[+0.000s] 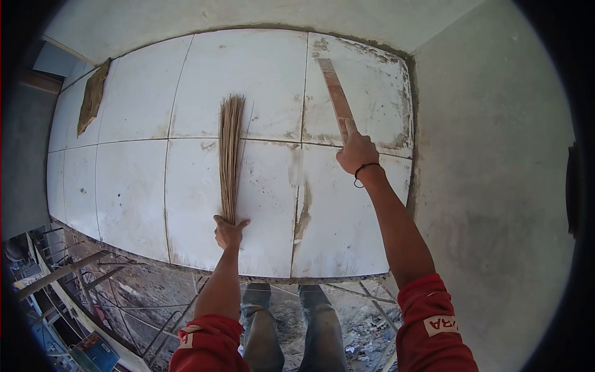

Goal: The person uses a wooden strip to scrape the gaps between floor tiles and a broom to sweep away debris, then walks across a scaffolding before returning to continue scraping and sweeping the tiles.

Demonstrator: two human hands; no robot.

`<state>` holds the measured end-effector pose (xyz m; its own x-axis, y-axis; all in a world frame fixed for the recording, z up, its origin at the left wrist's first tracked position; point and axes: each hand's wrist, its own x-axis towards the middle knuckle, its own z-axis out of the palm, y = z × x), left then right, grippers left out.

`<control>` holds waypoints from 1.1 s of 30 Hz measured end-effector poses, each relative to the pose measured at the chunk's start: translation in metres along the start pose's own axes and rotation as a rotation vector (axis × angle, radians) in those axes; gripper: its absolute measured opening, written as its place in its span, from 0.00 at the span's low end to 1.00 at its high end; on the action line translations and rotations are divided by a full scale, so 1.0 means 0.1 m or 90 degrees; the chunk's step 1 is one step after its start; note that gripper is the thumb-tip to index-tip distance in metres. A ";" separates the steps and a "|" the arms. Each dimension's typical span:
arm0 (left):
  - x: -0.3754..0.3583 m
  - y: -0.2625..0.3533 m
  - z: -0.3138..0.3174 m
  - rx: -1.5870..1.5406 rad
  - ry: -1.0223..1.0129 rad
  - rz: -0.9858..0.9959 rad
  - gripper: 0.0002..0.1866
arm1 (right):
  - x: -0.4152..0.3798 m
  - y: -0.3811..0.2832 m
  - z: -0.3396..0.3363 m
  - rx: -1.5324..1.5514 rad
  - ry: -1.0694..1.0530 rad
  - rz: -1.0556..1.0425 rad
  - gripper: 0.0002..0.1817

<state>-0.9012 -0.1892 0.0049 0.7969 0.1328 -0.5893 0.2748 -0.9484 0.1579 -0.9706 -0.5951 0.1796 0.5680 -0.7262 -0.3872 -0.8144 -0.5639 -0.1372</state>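
My left hand (228, 234) is closed around the near end of a stick broom (231, 149), a bundle of thin brown bristles pointing away from me over the white tiles (204, 204). Its thumb juts out to the side. Farther off on the right, my right hand (359, 153) grips the near end of a long, flat reddish-brown strip (336, 96), index finger laid along it. The strip's far end lies over the back right tile, which has dried grey mortar smears. Dirty grout lines run between the tiles.
Plastered walls (489, 149) border the tiled surface at the back and right. A torn brown piece (93, 98) lies at the far left. Below the front edge are scaffold poles (93, 273) and rubble, with my legs (322, 328) close to that edge.
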 end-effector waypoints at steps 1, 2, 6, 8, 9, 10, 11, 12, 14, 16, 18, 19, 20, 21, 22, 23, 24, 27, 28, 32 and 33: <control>-0.01 0.02 0.01 0.004 0.017 0.007 0.52 | 0.05 -0.05 -0.02 0.001 -0.002 0.006 0.44; -0.03 0.01 0.00 0.012 0.034 0.013 0.52 | 0.15 -0.10 -0.04 0.004 -0.006 0.014 0.44; -0.07 0.05 -0.04 0.008 0.011 0.004 0.53 | 0.85 -0.18 -0.04 0.015 0.013 0.036 0.42; -0.11 0.08 -0.09 0.002 0.000 -0.016 0.53 | 0.69 -0.22 -0.06 0.011 0.028 0.028 0.42; -0.11 0.08 -0.10 -0.003 -0.002 -0.015 0.53 | 0.39 -0.22 -0.07 0.002 0.001 0.032 0.41; -0.08 0.06 -0.08 0.000 0.007 -0.007 0.52 | 0.20 -0.25 -0.11 -0.008 -0.024 0.032 0.40; -0.09 0.07 -0.09 0.003 0.015 -0.003 0.52 | 0.17 -0.26 -0.11 -0.014 -0.020 0.027 0.40; -0.08 0.08 -0.09 -0.002 0.013 -0.006 0.52 | 0.14 -0.24 -0.10 -0.021 -0.020 0.027 0.40; -0.07 0.07 -0.10 -0.004 -0.001 -0.015 0.51 | 0.29 -0.22 -0.10 -0.019 -0.008 0.024 0.39; -0.11 0.07 -0.14 -0.005 -0.009 -0.019 0.51 | 0.82 -0.32 -0.25 -0.036 -0.011 0.028 0.38; -0.10 0.08 -0.11 -0.008 -0.017 -0.012 0.51 | 0.97 -0.42 -0.35 -0.020 -0.019 0.046 0.37; -0.08 0.07 -0.10 -0.002 -0.005 -0.005 0.51 | 0.98 -0.43 -0.36 -0.021 -0.017 0.054 0.38; -0.08 0.06 -0.09 0.005 0.004 0.002 0.51 | 0.98 -0.43 -0.36 -0.023 -0.016 0.063 0.39; -0.08 0.05 -0.07 0.002 -0.002 0.007 0.51 | 0.79 -0.37 -0.28 -0.016 0.013 0.068 0.42; -0.08 0.03 -0.07 -0.002 0.001 0.003 0.50 | 0.56 -0.29 -0.25 -0.026 0.013 0.070 0.45; -0.05 0.04 -0.08 -0.007 0.006 -0.002 0.50 | 0.39 -0.20 -0.21 -0.020 0.011 0.072 0.46; -0.04 0.07 -0.08 -0.013 0.007 -0.002 0.50 | 0.44 -0.14 -0.23 -0.023 0.016 0.069 0.46; -0.08 0.04 -0.09 0.002 0.021 0.003 0.50 | 0.68 -0.06 -0.20 -0.034 0.025 0.100 0.44; -0.09 0.07 -0.11 -0.001 0.020 -0.001 0.50 | 0.93 -0.14 -0.28 -0.034 0.023 0.099 0.44; -0.07 0.05 -0.06 0.001 0.019 0.000 0.50 | 1.21 -0.16 -0.43 -0.031 -0.011 0.137 0.39; -0.05 0.05 -0.07 -0.001 0.021 0.002 0.50 | 1.19 -0.19 -0.47 -0.044 -0.006 0.117 0.38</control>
<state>-0.8995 -0.1923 0.0143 0.8154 0.1393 -0.5619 0.2731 -0.9484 0.1611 -0.8821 -0.6890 0.1791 0.4090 -0.8160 -0.4084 -0.8940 -0.4480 -0.0002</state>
